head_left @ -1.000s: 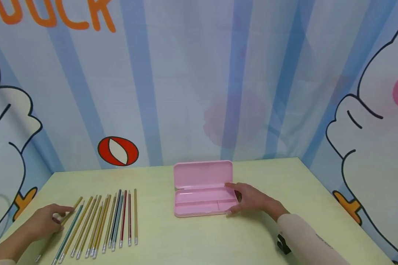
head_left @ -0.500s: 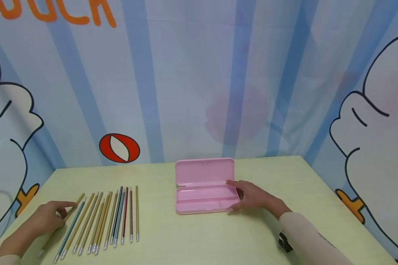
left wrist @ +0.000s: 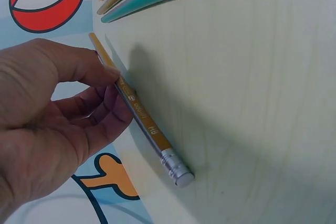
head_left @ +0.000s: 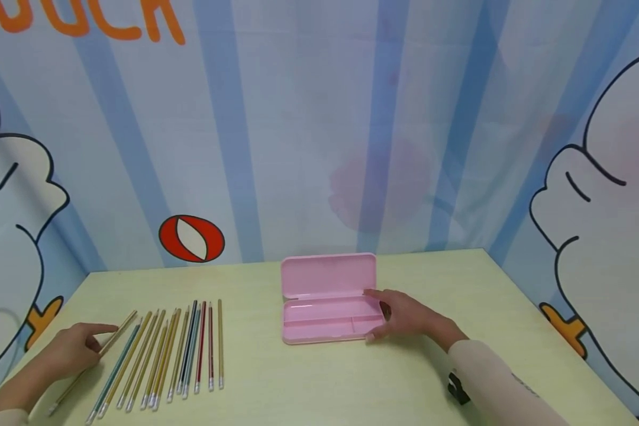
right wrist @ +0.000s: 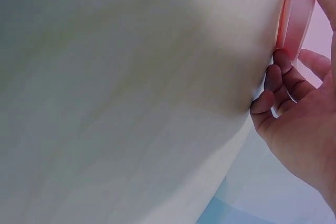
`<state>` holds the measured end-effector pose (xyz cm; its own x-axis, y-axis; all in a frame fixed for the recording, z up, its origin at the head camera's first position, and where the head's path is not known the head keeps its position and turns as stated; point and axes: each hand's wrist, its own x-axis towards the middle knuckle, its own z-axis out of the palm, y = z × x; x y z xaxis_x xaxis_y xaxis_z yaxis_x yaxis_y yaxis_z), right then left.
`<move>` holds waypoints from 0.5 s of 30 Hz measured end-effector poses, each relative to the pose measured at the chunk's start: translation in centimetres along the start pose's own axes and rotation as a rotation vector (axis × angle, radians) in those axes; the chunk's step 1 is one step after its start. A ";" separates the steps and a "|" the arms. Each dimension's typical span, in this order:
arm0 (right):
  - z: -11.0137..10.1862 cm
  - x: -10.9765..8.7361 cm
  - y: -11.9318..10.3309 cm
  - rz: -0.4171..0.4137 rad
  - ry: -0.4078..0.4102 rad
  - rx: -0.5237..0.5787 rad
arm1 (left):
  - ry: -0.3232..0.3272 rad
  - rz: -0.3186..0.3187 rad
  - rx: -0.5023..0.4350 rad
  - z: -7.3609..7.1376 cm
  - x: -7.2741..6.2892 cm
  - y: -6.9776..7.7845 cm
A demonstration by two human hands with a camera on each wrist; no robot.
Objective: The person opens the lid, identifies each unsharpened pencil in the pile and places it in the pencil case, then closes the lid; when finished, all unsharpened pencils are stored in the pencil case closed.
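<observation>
My left hand [head_left: 73,354] pinches a yellow pencil [left wrist: 143,113] between thumb and fingers at the left end of a row of pencils. Its silver ferrule and pale eraser point toward the front edge, and the left wrist view shows lettering on the barrel. A teal pencil [head_left: 114,371] lies just right of it. At the middle of the table a pink pencil case [head_left: 327,278] stands with its lid up, and its divided tray holds nothing. My right hand [head_left: 411,316] grips the case's right end, thumb at the front corner and a finger near the hinge; curled fingers touch its side in the right wrist view.
Several more pencils, yellow, dark blue, red and blue, lie side by side with erasers toward me, ending in a lone yellow pencil [head_left: 220,346]. A striped blue cloth backdrop [head_left: 309,130] with cartoon figures rises behind the pale table [head_left: 298,384] and along its sides.
The held yellow pencil has shifted slightly, its eraser end swinging left, away from the teal pencil. My right hand stays on the pencil case. The view has tilted slightly.
</observation>
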<state>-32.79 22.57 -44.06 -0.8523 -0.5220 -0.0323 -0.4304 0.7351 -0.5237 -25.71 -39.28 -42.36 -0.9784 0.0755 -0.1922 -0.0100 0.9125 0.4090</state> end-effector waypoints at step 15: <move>-0.2 0.0 -0.1 -0.026 0.002 -0.006 | -0.015 -0.025 -0.122 -0.5 -0.4 -1.0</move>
<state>-32.87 22.59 -43.87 -0.8416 -0.5398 -0.0170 -0.4541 0.7242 -0.5190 -25.38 -40.46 -42.27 -0.9744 0.0603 -0.2165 -0.0600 0.8586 0.5091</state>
